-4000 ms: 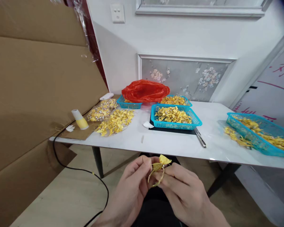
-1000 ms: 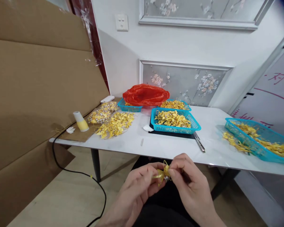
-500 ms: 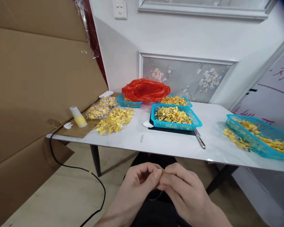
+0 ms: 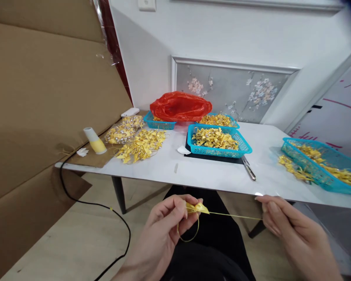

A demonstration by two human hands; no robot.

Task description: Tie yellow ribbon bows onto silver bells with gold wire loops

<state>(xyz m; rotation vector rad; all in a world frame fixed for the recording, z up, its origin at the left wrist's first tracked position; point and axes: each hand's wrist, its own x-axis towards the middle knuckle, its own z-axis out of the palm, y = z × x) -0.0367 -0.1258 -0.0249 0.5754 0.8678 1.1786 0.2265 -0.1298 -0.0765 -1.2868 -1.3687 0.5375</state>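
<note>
My left hand (image 4: 171, 218) is closed on a small yellow ribbon bow (image 4: 201, 208), pinched between thumb and fingers above my lap. A loop of thin yellow cord (image 4: 190, 240) hangs below it. From the bow, a straight length of cord (image 4: 235, 215) runs across to my right hand (image 4: 292, 222), whose closed fingers grip its far end. Both hands are in front of the table's near edge. On the table, the nearest blue basket (image 4: 219, 150) holds a heap of yellow ribbon pieces (image 4: 215, 138).
On the white table (image 4: 152, 171) are a ribbon pile (image 4: 143, 145), a thread cone (image 4: 95, 141), a red plastic bag (image 4: 179, 107), scissors-like metal snips (image 4: 248, 168) and a right-hand blue basket (image 4: 324, 171). A black cable (image 4: 128, 234) trails over the floor at left.
My hands were together at the middle; now my right hand has moved away to the right, with the cord stretched between them. The yellow bow has come into view in my left hand.
</note>
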